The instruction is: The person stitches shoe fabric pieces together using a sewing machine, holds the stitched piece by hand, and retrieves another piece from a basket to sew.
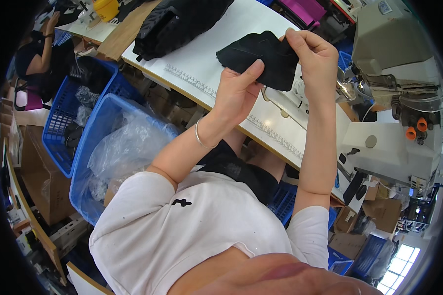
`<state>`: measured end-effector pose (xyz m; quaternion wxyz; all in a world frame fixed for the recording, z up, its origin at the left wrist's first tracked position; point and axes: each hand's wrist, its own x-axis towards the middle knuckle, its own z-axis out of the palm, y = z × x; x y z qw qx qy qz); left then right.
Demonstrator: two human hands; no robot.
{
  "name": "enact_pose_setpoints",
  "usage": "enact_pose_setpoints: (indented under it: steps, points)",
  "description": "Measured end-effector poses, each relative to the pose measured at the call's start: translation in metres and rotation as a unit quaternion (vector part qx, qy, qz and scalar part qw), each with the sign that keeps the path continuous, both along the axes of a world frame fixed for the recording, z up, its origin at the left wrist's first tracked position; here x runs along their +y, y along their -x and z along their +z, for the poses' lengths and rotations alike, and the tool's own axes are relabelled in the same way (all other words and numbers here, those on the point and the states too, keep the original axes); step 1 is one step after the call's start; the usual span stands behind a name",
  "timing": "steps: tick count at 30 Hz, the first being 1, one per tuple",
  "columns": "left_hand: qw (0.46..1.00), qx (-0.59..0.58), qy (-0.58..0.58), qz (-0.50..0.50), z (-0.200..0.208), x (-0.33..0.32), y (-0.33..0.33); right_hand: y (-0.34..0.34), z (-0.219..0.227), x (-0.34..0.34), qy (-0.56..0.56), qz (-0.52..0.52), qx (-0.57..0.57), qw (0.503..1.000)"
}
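Note:
Both my hands hold up a small black fabric piece (261,56) above the white sewing table (211,44). My left hand (238,91) pinches its lower edge, thumb on top and the other fingers hidden beneath. At the upper right corner my right hand (315,54) grips the cloth between thumb and fingertips. The piece looks folded or layered, with a thin pale thread on its surface. A larger black fabric item (177,27) lies on the table to the left. Close by on the right stands a sewing machine (393,93).
A blue plastic tub (86,182) with clear plastic bags stands at my left, beside a blue crate (59,125). A ruler strip (275,135) runs along the table's near edge. Another person (37,56) sits far left. Cardboard boxes (381,214) are stacked at lower right.

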<state>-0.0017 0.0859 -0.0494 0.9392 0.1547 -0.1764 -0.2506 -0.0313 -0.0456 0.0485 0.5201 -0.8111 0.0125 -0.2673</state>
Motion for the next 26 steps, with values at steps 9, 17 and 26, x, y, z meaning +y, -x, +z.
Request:
enact_pose_setpoints:
  steps: [9,17,26]
  points:
    - [0.998,0.019,0.056,-0.024,-0.005,0.010,0.000,0.033,-0.023,-0.002,-0.090,-0.079,-0.095,0.988]
    - [0.995,0.028,0.083,-0.044,-0.010,0.024,-0.008,0.061,-0.108,0.003,-0.399,0.053,0.092,0.911]
    - [0.991,0.000,0.110,-0.076,-0.017,0.090,-0.026,-0.018,-0.084,0.018,-0.511,0.198,0.033,0.836]
